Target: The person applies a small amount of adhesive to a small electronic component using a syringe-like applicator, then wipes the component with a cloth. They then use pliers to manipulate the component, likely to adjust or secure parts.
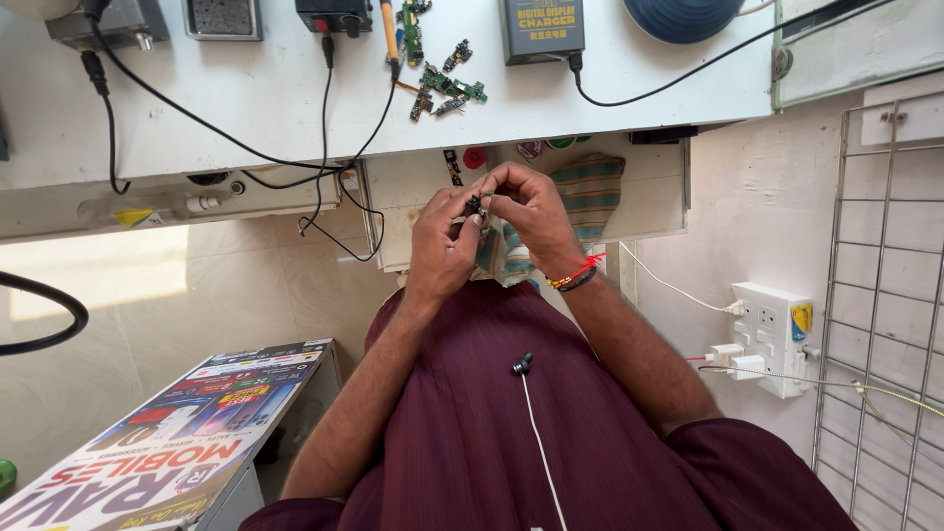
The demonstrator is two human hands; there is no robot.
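My left hand (pixel 442 241) and right hand (pixel 531 211) both pinch one small dark part (pixel 475 205). Open drawer (pixel 413 187) below holds a striped cloth (pixel 588 192).

At twelve o'clock a smooth matt white worktop (pixel 246 88) bears bare green circuit boards (pixel 447 87) — striped woven cloth (pixel 590 192) lies below; at three o'clock, a glossy white plastic socket block (pixel 772 329).

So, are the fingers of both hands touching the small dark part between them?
Touching. The head view shows left fingers and right fingers pinching the small dark part with no gap.
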